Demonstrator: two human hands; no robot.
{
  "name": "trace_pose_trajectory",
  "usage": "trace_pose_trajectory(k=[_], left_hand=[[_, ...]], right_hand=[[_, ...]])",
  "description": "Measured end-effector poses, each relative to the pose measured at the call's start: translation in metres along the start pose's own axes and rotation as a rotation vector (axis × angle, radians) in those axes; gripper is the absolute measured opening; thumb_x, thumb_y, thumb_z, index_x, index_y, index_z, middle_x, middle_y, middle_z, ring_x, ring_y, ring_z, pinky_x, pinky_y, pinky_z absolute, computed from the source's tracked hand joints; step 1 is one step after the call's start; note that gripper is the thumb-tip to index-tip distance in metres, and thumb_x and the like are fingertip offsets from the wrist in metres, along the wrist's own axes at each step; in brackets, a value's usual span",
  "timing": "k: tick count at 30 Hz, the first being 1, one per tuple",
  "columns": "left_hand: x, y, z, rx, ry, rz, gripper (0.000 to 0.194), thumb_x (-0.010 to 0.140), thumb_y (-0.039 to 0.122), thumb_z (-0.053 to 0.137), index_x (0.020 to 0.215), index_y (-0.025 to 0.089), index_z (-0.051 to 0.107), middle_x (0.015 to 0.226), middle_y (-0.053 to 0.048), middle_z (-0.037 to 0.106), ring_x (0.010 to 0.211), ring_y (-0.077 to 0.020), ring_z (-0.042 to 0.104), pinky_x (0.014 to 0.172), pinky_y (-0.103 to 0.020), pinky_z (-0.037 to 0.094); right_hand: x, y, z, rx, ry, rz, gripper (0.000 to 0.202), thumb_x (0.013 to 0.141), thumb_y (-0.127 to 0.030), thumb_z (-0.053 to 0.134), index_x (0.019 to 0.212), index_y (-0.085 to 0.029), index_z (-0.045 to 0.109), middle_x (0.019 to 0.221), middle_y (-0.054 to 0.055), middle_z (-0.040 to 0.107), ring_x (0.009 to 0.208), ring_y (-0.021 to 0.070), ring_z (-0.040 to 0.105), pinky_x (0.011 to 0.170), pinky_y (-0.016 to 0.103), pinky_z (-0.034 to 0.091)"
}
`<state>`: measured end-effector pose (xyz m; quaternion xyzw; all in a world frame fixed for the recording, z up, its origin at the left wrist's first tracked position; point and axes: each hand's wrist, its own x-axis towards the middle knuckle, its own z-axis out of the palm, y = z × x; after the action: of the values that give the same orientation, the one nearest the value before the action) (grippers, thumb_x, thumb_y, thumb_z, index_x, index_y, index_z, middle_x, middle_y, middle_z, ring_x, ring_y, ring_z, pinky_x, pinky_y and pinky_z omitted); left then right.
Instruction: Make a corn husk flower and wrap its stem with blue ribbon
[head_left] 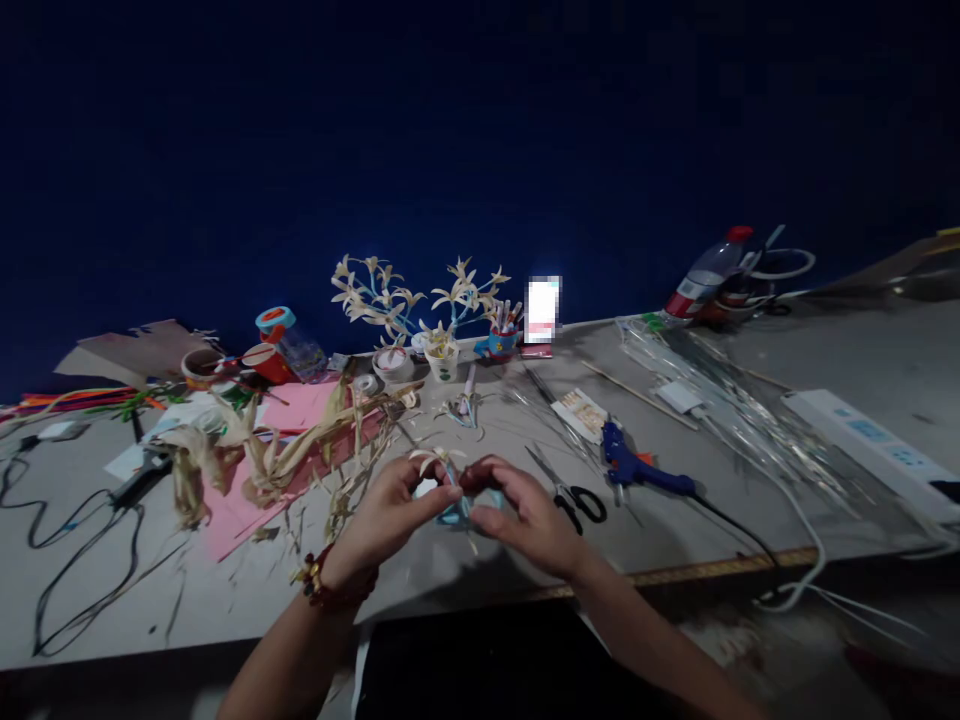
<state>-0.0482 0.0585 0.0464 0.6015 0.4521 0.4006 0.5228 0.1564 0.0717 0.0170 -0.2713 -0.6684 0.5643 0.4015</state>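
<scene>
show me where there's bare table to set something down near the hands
Bare table lies right of the scissors, below the blue glue gun and its cord. Another patch sits at the front left, between the black cables and the left hand. The husk strips and pink paper are crowded.

A deep blue wall point(480, 130) fills the space beyond the hands, dark and unlit toward its upper part and corners. Below it, a long grey worktable point(825, 360) stretches out ahead of the hands and well off to both sides, its surface scuffed and dull. The near edge of the table point(705, 572), just right of the hands, carries a yellowish strip. The light is dim, brightest on the tabletop straight ahead of the hands. Beneath the near edge, everything falls into shadow.
</scene>
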Motion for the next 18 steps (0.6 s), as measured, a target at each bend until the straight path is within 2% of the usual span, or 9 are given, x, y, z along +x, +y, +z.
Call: trace_pose_trajectory(k=[2, 4, 9, 13, 18], left_hand=[[-0.001, 0.0, 0.002, 0.034, -0.009, 0.021, 0.019, 0.088, 0.034, 0.071, 0.081, 0.017, 0.065, 0.082, -0.002, 0.062, 0.084, -0.0186, 0.058, 0.08, -0.029, 0.044], [-0.002, 0.0, 0.003, 0.041, -0.017, 0.031, 0.019, 0.087, 0.035, 0.071, 0.082, 0.017, 0.066, 0.082, -0.003, 0.062, 0.084, -0.0194, 0.058, 0.08, -0.03, 0.044], [-0.004, 0.005, 0.004, -0.022, -0.047, 0.038, 0.021, 0.087, 0.035, 0.072, 0.082, 0.016, 0.066, 0.082, -0.004, 0.062, 0.082, -0.0192, 0.056, 0.077, -0.03, 0.044], [-0.002, 0.012, 0.006, -0.107, -0.13, 0.022, 0.022, 0.086, 0.036, 0.072, 0.081, 0.016, 0.066, 0.08, -0.004, 0.061, 0.08, -0.019, 0.055, 0.076, -0.029, 0.043], [-0.001, 0.013, 0.009, -0.137, -0.144, 0.051, 0.022, 0.085, 0.036, 0.074, 0.081, 0.016, 0.067, 0.08, -0.005, 0.06, 0.079, -0.0195, 0.055, 0.075, -0.03, 0.043]], right_hand=[[0.004, -0.001, 0.003, 0.048, -0.034, 0.06, 0.031, 0.087, -0.05, 0.07, 0.091, -0.02, 0.06, 0.087, 0.001, 0.059, 0.08, 0.0156, 0.056, 0.074, 0.027, 0.046], [0.005, 0.0, 0.005, 0.118, -0.029, 0.116, 0.036, 0.084, -0.053, 0.072, 0.084, -0.02, 0.056, 0.081, -0.001, 0.054, 0.074, 0.0135, 0.05, 0.068, 0.025, 0.042], [0.002, -0.003, 0.002, 0.167, 0.013, 0.199, 0.037, 0.08, -0.05, 0.077, 0.074, -0.02, 0.055, 0.072, -0.003, 0.05, 0.068, 0.012, 0.045, 0.063, 0.023, 0.039], [0.002, -0.009, -0.003, 0.179, -0.006, 0.235, 0.03, 0.078, -0.044, 0.08, 0.076, -0.019, 0.063, 0.071, -0.002, 0.055, 0.068, 0.0127, 0.047, 0.064, 0.024, 0.04], [0.003, -0.013, -0.005, 0.24, -0.03, 0.287, 0.03, 0.073, -0.044, 0.084, 0.073, -0.018, 0.068, 0.068, -0.002, 0.059, 0.064, 0.0113, 0.049, 0.06, 0.023, 0.04]])
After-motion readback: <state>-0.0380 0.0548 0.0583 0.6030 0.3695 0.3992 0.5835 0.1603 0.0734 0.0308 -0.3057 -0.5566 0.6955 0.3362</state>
